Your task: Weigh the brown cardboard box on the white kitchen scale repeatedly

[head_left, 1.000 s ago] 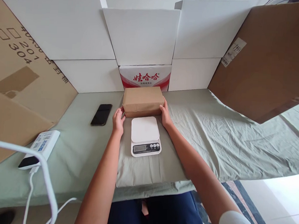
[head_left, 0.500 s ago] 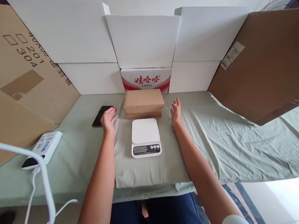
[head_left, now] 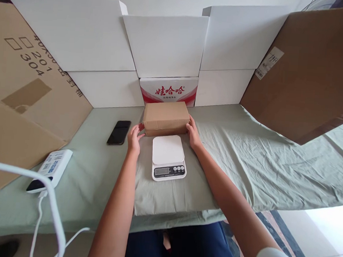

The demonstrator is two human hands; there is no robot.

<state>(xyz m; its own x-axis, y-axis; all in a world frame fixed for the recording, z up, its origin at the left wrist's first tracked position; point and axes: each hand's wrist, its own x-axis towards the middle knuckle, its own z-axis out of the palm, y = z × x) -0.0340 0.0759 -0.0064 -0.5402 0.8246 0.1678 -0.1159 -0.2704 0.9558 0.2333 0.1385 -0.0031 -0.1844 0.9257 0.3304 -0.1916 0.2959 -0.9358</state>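
1. Left hand (head_left: 135,135) presses its fingers against the near left corner of the parcel (head_left: 166,117); right hand (head_left: 192,132) cups the near right corner. Both grasp the parcel, which rests on the cloth (head_left: 240,156) just beyond the fingertips.
2. Between the wrists, nearer than the parcel, sits the scale (head_left: 168,156), its far edge almost touching the parcel. Any drag toward the body would likely knock the scale askew.
3. Grip is only at the two near corners, fingertips on the sides. Lifted this way, the far end could dip and the parcel could slip out.
4. Left of the left hand lies a phone (head_left: 118,132), near enough that a sideways swing might hit it.
5. Beyond the parcel stands a red-printed carton (head_left: 168,91), close behind it; pushing away would jam against it.
6. Contents: the parcel is closed and the carton shows only its face, so what they hold cannot be told.
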